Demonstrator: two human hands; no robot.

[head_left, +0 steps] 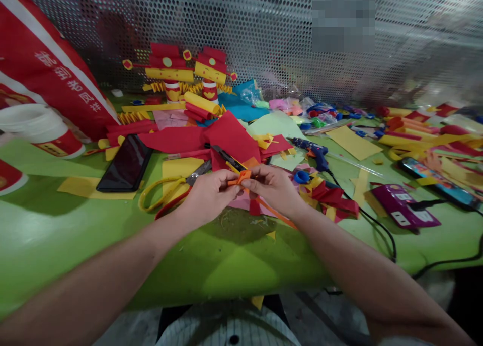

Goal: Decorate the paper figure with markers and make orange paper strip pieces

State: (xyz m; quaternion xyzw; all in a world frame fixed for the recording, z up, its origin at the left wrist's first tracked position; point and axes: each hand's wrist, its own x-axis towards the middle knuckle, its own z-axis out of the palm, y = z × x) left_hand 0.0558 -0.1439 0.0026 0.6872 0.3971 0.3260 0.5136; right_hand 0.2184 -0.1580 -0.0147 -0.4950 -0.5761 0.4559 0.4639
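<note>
Between both hands is a folded orange paper strip (244, 176), with a long loose tail running down to the right under my right wrist. My left hand (209, 192) pinches its left end between thumb and fingertips. Opposite it, my right hand (277, 187) grips the folded part with thumb and forefinger. Just left of my left hand lie scissors (162, 189) with yellow and red handles, partly hidden by that hand. Red paper sheets (232, 137) spread behind my fingers, and a black-handled cutter (226, 157) rests on them.
A black phone (126, 163) and white cups (45, 129) stand left. Two paper figures (169, 71) are at the back. A blue glue gun (315, 152) trails a cable on the right, near a purple power strip (405, 205). Paper scraps (334, 197) cover much of the green table (181, 270).
</note>
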